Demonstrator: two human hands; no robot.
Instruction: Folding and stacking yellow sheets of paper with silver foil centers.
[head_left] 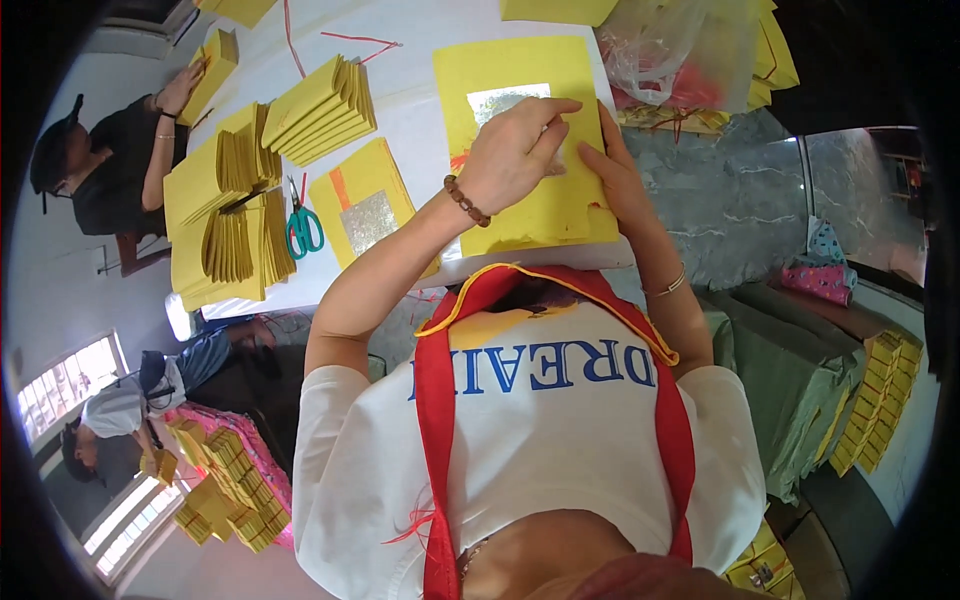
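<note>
A thick stack of yellow paper (465,75) with a silver square (510,97) on its top sheet lies at the table's near edge. My left hand (515,145) rests over that silver square, its fingers apart and partly stretched out. At the right edge my right hand (622,180) grips the stack, thumb on top and the other fingers along the side. To the left lies a smaller yellow stack (345,190) with a silver square and an orange stripe. Beside it are teal-handled scissors (303,230), their blades pointing away from me.
Folded yellow paper bundles (235,240) crowd the white table's (420,20) left side, with red string (365,42) behind. A clear plastic bag (665,50) sits at the far right. One co-worker (120,160) handles a yellow bundle; another person (125,410) is lower left.
</note>
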